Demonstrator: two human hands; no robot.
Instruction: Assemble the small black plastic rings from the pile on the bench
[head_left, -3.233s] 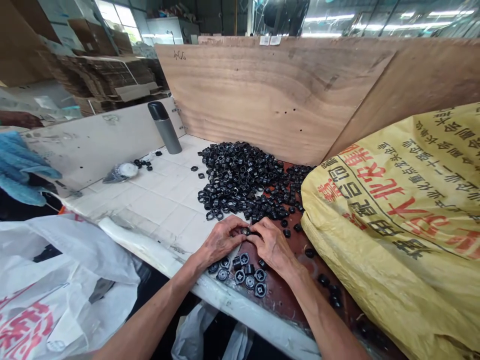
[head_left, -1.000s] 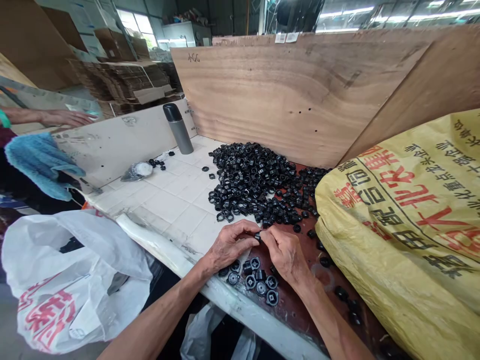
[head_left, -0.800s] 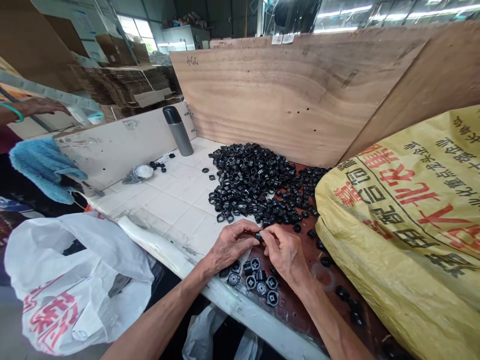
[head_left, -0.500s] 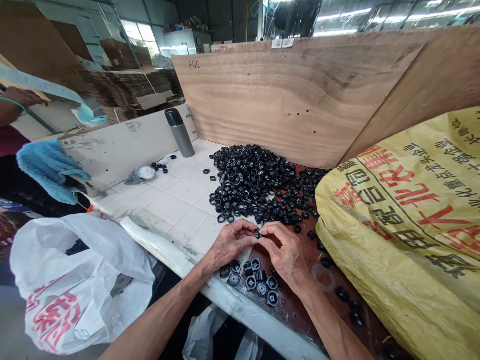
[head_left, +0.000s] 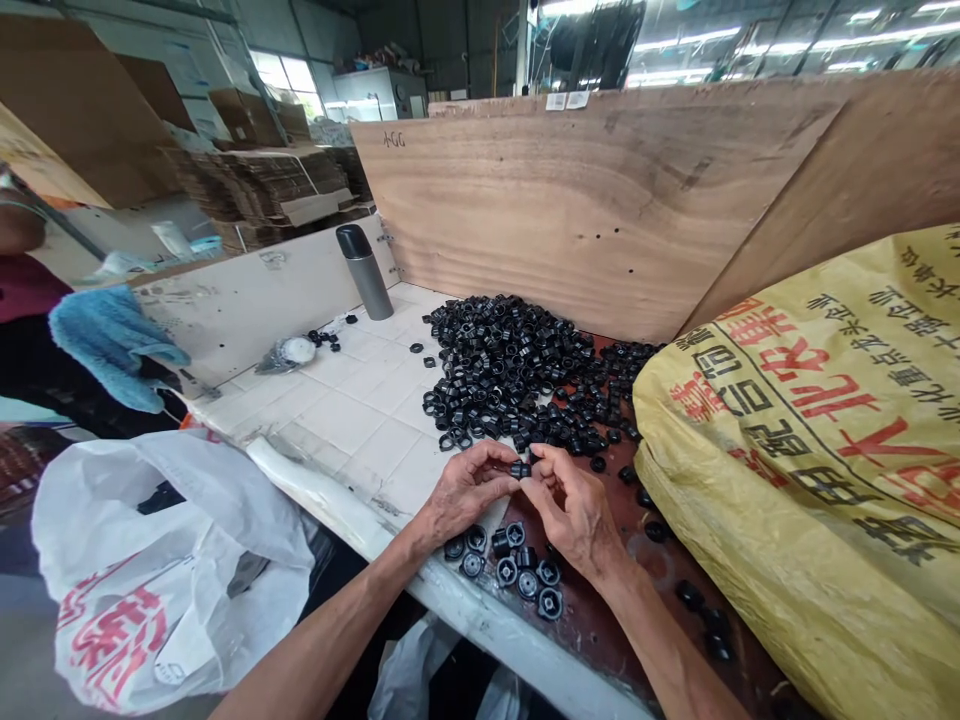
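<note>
Between the fingertips of both hands sits a small black plastic part (head_left: pixel 520 469), mostly covered by the fingers. My left hand (head_left: pixel 469 492) pinches it from the left with thumb and forefinger. From the right, my right hand (head_left: pixel 571 510) closes on it with thumb and fingers. Just beyond the hands lies a big heap of black plastic rings (head_left: pixel 510 360). Nearer the table edge, below the hands, several round black knob-like parts (head_left: pixel 527 583) lie in a loose group, some showing a cross-shaped inside.
A grey flask (head_left: pixel 365 272) stands by the left board. A small clear bag (head_left: pixel 289 353) lies near it. At right bulges a yellow printed sack (head_left: pixel 810 430); at left hangs a white plastic bag (head_left: pixel 172 560). A wooden board (head_left: pixel 585 210) closes the back. Another person (head_left: pixel 30 290) stands far left.
The right fingers have shifted slightly on the small black part, uncovering a bit more of it. At far left, the other person's arm and a pale strip have moved. The view has tilted a little.
</note>
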